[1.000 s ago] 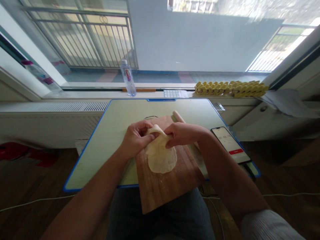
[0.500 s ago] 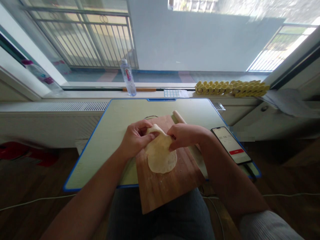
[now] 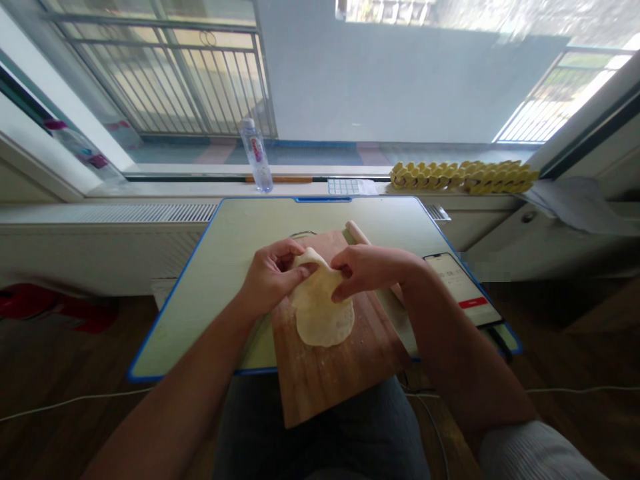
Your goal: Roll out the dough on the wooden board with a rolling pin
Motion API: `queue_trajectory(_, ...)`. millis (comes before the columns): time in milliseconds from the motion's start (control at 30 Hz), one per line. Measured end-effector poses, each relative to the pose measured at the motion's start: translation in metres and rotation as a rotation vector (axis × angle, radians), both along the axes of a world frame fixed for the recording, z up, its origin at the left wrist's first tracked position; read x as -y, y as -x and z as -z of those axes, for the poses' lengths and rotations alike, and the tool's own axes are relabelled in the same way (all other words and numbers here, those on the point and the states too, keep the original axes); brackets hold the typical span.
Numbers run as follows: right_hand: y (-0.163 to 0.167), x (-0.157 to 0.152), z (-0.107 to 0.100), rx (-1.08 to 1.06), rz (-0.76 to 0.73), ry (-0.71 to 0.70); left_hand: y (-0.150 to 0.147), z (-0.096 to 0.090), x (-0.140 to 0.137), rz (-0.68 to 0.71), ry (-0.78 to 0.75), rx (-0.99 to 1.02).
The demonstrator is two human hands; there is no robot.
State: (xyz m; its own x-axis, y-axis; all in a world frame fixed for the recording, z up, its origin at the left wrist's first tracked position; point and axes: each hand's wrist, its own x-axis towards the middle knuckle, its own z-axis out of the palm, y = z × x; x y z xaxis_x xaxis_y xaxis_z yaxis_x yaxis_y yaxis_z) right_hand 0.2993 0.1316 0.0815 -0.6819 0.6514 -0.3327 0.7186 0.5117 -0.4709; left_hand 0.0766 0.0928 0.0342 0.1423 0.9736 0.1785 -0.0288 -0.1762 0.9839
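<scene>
A thin, flat piece of dough [image 3: 324, 320] lies on a wooden cutting board [image 3: 340, 373], its far edge lifted and folded. My left hand [image 3: 275, 270] pinches that far edge between thumb and fingers on the left. At the dough's right edge, my right hand [image 3: 357, 270] is closed on it, thumb pressed on the upper face. Beyond my right hand, a wooden rolling pin [image 3: 359, 233] lies along the board's right side, partly covered by my wrist.
The board overhangs the near edge of a pale table [image 3: 200, 293] with a blue rim. A phone [image 3: 463, 290] lies at the right. On the windowsill stand a plastic bottle [image 3: 257, 157] and yellow egg trays [image 3: 460, 176]. Cables run across the floor.
My right hand has shifted slightly left, its thumb further in over the dough. My left hand keeps its pinch in the same place.
</scene>
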Motion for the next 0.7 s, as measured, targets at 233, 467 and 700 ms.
queue_trajectory(233, 0.014, 0.004, 0.002, 0.054, 0.009, -0.025, 0.000, 0.000, -0.001, 0.004, -0.016, 0.002)
queue_trajectory(467, 0.016, 0.008, -0.003, -0.007, -0.009, 0.028, 0.002, 0.002, -0.001, 0.004, -0.027, 0.017)
queue_trajectory(700, 0.021, 0.013, -0.001, -0.021, 0.022, 0.052, 0.002, 0.003, -0.001, 0.017, -0.023, 0.042)
